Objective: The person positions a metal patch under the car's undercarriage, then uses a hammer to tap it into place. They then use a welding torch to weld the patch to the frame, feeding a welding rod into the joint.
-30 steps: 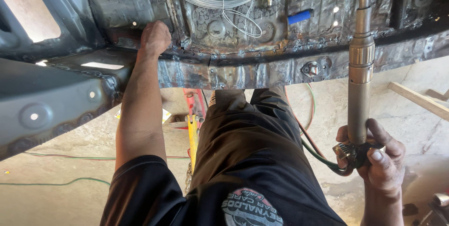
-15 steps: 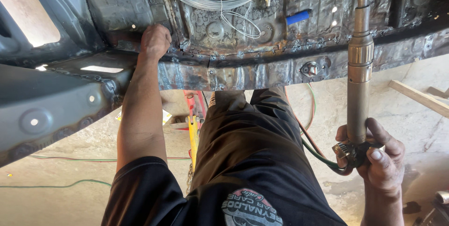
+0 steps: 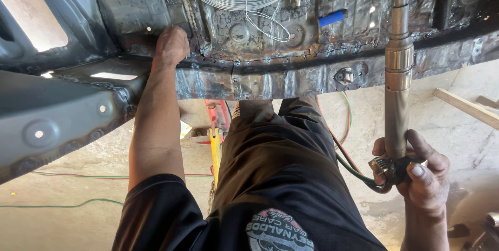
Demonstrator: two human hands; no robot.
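Concrete workshop floor (image 3: 73,220) below a rusty car-body sill (image 3: 270,82); left hand (image 3: 171,45) braces against its left edge, fist closed, holding nothing visible; right hand (image 3: 418,173) wraps shut around the torch (image 3: 397,100) base, barrel upright, hoses (image 3: 353,165) trailing.

Torch (image 3: 397,95): tip end runs out past the top edge; nozzle unseen. Its valve end sits buried in the right hand (image 3: 416,178), so the knobs are mostly covered. Hoses (image 3: 353,168) vanish behind the dark trousers (image 3: 280,168).

Left hand (image 3: 170,45): fingers curl onto the car body's rusted sheet metal (image 3: 270,79); whether they grip anything cannot be told.

Wire coil (image 3: 234,1): only its lower arc shows, the rest cut by the top edge.

Yellow tool (image 3: 214,149) on the floor: partly behind the leg, kind unclear.
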